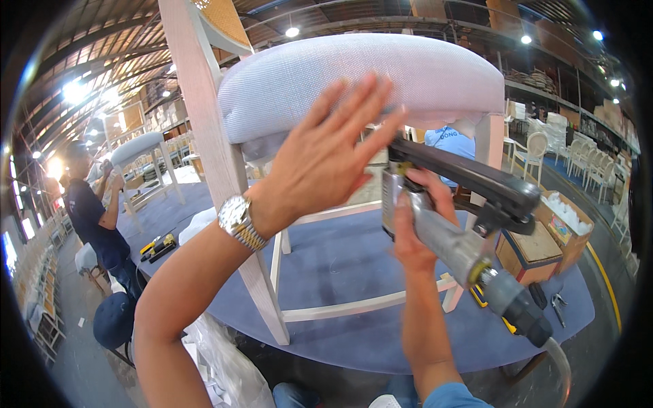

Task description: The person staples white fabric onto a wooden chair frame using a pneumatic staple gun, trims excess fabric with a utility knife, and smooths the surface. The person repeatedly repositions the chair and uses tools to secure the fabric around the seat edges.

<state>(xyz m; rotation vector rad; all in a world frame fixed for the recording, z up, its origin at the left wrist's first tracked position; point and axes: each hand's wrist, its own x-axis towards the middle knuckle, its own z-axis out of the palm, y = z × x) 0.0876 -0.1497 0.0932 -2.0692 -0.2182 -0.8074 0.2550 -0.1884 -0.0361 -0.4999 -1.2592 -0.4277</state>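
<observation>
A chair with a pale wooden frame (260, 285) stands in front of me, part of its woven cane back showing at the top. Its padded seat (422, 75) has light grey-blue fabric. My left hand (323, 153) lies against the seat's near side, fingers outstretched and slightly blurred, a metal watch (238, 221) on the wrist. My right hand (416, 238) is wrapped round the grip of a pneumatic staple gun (445, 234). The gun's nose is close below the seat's lower edge, behind my left fingers; whether it touches is hidden. An air hose (563, 370) trails from the grip.
The chair stands on a blue-grey covered table (340, 265). Cardboard boxes (534, 251), pliers (558, 309) and yellow-black tools (160, 248) lie on it. A co-worker (95, 211) handles another chair at left; a blue shirt (449, 146) shows behind mine. Plastic wrap (228, 364) hangs below.
</observation>
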